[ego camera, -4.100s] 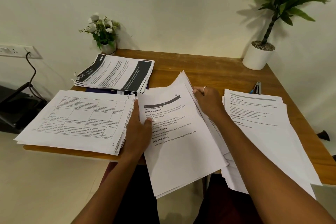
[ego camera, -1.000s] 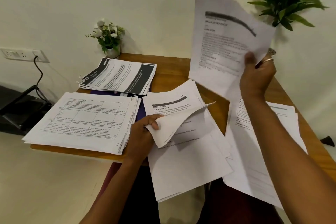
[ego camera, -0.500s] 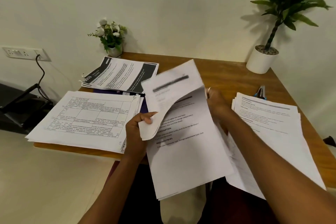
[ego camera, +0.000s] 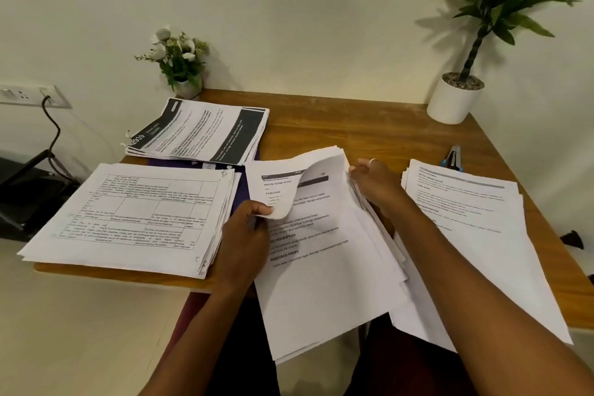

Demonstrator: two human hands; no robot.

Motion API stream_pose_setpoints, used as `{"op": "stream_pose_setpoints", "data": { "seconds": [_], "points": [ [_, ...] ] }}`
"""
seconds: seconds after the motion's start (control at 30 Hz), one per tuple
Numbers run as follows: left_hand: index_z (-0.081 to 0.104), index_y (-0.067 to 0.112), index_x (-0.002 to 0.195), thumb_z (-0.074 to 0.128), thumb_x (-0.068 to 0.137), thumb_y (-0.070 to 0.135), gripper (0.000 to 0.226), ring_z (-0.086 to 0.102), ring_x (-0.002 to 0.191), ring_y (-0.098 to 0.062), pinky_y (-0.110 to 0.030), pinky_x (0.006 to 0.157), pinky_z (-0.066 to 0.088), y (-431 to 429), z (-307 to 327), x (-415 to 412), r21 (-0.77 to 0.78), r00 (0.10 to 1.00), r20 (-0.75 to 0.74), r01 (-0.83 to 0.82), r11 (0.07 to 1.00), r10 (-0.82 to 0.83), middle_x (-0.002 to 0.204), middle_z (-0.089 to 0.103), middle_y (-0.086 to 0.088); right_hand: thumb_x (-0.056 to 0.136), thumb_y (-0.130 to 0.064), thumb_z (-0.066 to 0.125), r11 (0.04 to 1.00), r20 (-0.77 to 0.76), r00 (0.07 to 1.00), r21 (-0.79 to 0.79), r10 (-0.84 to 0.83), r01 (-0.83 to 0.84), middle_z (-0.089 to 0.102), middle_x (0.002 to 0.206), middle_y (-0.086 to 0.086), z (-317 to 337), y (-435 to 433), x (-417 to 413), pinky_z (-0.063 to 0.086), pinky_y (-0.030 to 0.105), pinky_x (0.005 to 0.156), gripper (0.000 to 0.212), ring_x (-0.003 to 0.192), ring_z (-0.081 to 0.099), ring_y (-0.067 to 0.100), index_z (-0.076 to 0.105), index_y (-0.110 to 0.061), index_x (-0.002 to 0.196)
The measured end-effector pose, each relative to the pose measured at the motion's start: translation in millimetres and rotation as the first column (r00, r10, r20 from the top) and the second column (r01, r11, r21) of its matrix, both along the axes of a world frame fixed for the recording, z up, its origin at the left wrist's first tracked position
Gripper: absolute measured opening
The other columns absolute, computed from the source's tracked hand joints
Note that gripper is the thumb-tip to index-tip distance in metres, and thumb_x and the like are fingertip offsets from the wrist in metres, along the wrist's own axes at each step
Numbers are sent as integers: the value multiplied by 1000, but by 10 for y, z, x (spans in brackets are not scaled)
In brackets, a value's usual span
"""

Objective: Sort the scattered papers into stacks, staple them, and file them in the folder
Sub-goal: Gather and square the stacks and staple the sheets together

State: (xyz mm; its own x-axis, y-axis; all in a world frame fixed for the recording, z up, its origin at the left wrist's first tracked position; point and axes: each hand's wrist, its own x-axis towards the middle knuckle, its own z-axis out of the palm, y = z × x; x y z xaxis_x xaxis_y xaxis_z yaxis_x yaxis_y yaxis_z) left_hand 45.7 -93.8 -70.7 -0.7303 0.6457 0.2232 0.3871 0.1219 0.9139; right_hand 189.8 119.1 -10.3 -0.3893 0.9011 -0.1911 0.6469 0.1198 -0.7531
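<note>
Your left hand (ego camera: 246, 231) pinched the floppy top sheet (ego camera: 283, 193) by its curled corner; right hand (ego camera: 374, 185) lay loose on the middle stack's (ego camera: 324, 283) far edge.

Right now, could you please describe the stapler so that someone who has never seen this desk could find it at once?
Start at the large potted plant in the white pot at the wooden table's far right corner. Come toward the near edge to the rightmost paper stack; the stapler lies just beyond its far edge. It is the only small blue and metal item among white sheets.
</note>
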Motion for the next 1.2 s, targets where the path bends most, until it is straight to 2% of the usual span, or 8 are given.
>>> {"op": "stream_pose_setpoints", "data": {
  "seconds": [0.1, 0.23, 0.47, 0.57, 0.7, 0.9, 1.07, 1.2],
  "points": [
    [55, 27, 91, 49, 104, 15, 19, 61, 78, -8, -15, 59, 42, 17, 57, 17, -125, 993, -115, -39, 991, 25, 88, 60, 7, 103, -47, 51, 972, -42, 997, -229, -66, 55, 57, 140, 2, 22, 43, -29, 46, 38, 91, 52, 114, 57, 24, 49, -17, 144],
    [53, 27, 114, 57, 101, 19, 16, 60, 87, -4, -14, 65, 42, 20, 57, 36, -103, 993, 39, -104, 989, 108, 101, 59, 11, 100, -55, 51, 872, -213, 963, -488, -167, 43, 70, 126, 10, -20, 118, 56, 51, 49, 103, 58, 113, 67, 32, 59, -11, 135],
    [50, 23, 131, 59, 101, 16, 33, 57, 102, -12, -11, 69, 42, 23, 28, 28, -79, 985, 114, -119, 990, 128, 123, 57, 6, 95, -25, 71, 897, -498, 866, -402, -47, -182, 77, 106, 9, -101, -51, 59, 58, 37, 91, 25, 103, 73, 26, 73, -12, 117],
    [48, 25, 131, 59, 101, 17, 33, 57, 97, -9, -12, 68, 42, 21, 32, 35, -86, 984, 117, -123, 989, 132, 122, 56, 8, 91, -28, 75, 933, -491, 871, -320, -16, -163, 79, 100, 5, -106, -114, 23, 60, 36, 86, 24, 96, 75, 24, 75, -16, 112],
    [48, 24, 135, 59, 101, 19, 36, 58, 102, -13, -16, 72, 46, 28, 3, 18, -93, 984, 119, -121, 988, 132, 124, 57, 7, 91, -32, 74, 963, -466, 885, -237, 2, -127, 79, 87, -4, -67, -155, 16, 54, 19, 60, 12, 76, 75, 8, 77, -23, 98],
    [47, 26, 139, 60, 101, 23, 40, 59, 104, -14, -24, 78, 50, 34, -22, -1, -104, 986, 107, -117, 988, 128, 127, 57, 7, 93, -33, 69, 986, -412, 911, -149, 2, -69, 75, 70, -11, -99, -157, 3, 47, 15, 50, 12, 59, 67, -1, 76, -25, 87],
    [48, 26, 137, 59, 101, 21, 37, 60, 98, -10, -19, 73, 49, 31, -18, 2, -99, 988, 95, -114, 989, 123, 125, 57, 6, 100, -29, 59, 999, -332, 943, -36, 0, -13, 72, 112, -13, -162, -94, -8, 46, 9, 55, 33, 82, 69, 3, 66, -23, 132],
    [48, 27, 136, 59, 102, 23, 37, 58, 91, -6, -15, 67, 44, 29, -28, 3, -113, 987, 95, -115, 987, 127, 122, 55, 9, 100, -19, 61, 998, -232, 970, 17, 69, -67, 65, 133, -2, -216, 14, 20, 47, 15, 66, 47, 99, 63, 8, 52, -22, 146]
  ]
}}
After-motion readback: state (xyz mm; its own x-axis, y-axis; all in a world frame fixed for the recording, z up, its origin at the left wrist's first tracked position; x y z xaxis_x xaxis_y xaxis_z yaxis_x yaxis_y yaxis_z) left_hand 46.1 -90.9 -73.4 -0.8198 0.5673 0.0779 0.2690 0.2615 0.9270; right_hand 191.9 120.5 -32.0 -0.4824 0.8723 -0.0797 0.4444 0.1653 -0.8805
